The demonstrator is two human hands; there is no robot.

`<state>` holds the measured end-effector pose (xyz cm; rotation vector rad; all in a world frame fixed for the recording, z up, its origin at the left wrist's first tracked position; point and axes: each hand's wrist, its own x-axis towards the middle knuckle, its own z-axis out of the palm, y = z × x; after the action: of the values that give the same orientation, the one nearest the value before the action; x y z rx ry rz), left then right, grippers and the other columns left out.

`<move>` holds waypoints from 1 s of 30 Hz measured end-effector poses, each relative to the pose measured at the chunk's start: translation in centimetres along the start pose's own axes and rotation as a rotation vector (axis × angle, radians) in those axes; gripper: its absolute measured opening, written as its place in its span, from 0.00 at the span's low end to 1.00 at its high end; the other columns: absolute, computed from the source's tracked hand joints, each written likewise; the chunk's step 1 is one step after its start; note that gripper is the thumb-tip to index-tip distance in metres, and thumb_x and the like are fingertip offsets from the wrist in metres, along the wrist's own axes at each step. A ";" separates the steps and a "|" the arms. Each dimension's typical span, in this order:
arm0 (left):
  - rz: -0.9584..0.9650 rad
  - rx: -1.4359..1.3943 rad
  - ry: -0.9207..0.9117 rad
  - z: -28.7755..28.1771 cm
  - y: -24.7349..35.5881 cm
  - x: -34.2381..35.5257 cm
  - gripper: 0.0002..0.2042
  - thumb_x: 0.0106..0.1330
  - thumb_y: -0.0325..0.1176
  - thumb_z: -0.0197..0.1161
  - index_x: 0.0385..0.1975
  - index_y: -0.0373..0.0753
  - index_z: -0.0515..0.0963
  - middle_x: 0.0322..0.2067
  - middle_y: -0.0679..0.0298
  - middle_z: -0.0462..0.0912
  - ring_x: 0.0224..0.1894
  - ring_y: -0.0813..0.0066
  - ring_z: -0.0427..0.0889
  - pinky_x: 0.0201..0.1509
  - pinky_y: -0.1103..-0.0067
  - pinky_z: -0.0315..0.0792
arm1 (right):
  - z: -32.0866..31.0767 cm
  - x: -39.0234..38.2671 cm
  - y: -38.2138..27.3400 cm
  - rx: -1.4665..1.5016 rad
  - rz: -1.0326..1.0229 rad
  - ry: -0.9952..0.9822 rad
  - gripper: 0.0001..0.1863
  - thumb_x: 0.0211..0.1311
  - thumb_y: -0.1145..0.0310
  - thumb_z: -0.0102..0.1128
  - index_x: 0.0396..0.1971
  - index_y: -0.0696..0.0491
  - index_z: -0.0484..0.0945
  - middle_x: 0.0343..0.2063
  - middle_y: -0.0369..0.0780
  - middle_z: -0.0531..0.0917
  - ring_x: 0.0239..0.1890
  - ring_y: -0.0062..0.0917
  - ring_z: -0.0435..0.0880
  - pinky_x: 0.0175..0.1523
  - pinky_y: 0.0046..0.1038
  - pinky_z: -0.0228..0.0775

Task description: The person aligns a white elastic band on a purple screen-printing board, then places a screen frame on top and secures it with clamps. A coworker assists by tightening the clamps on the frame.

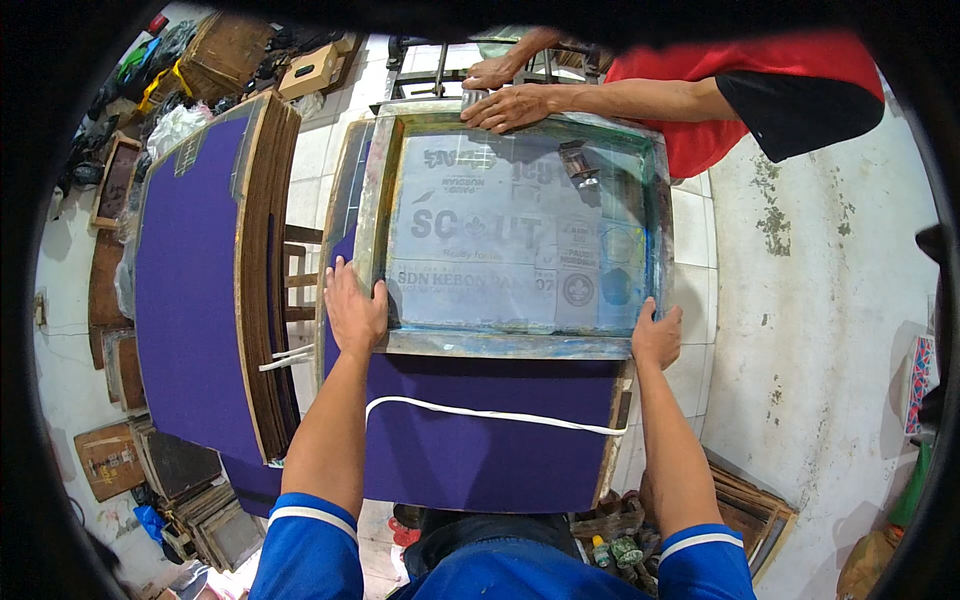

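Observation:
A wooden silk-screen frame [510,346] with a grey translucent mesh lies over a board covered in purple cloth [480,385]. My left hand [356,308] grips the frame's left side near its lower corner, thumb on the rail and fingers along its outer edge. At the lower right corner, my right hand [657,338] holds the frame between thumb and fingers. Dark lettering and emblems show on the mesh. A small metal piece [577,165] appears near the frame's upper right. A white cord [480,409] crosses the cloth below the frame.
A co-worker's hands [505,105] are at the frame's far edge, beside a small metallic part. To the left stands a thick stack of purple-covered boards [195,270]. Stacked frames [745,515] lie at lower right. A stained white wall [800,300] rises on the right.

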<state>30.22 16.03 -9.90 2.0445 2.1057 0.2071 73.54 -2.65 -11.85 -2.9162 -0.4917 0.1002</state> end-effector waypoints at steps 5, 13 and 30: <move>0.006 0.008 0.016 0.3 -0.2 0.1 0.34 0.69 0.45 0.63 0.71 0.34 0.66 0.78 0.52 0.61 0.81 0.51 0.55 0.83 0.58 0.52 | 0.0 0.2 0.1 -0.003 0.013 -0.023 0.33 0.70 0.43 0.58 0.60 0.56 0.74 0.54 0.50 0.85 0.55 0.49 0.84 0.59 0.48 0.74; 0.013 0.003 0.023 0.2 -0.2 0.0 0.33 0.68 0.45 0.63 0.71 0.35 0.67 0.77 0.50 0.61 0.80 0.49 0.56 0.82 0.56 0.53 | 0.4 0.3 0.4 -0.002 -0.003 -0.012 0.34 0.70 0.41 0.58 0.60 0.56 0.74 0.54 0.51 0.84 0.55 0.50 0.84 0.59 0.49 0.74; -0.037 -0.007 -0.031 -0.3 0.2 0.0 0.34 0.69 0.45 0.62 0.72 0.35 0.66 0.78 0.53 0.59 0.81 0.52 0.53 0.84 0.59 0.49 | -0.2 0.1 0.1 -0.002 0.000 -0.029 0.35 0.71 0.41 0.56 0.63 0.56 0.72 0.57 0.51 0.83 0.57 0.51 0.83 0.60 0.50 0.74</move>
<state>30.31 16.05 -9.58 1.9904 2.1199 0.1760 73.68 -2.70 -11.71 -2.9203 -0.4970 0.1423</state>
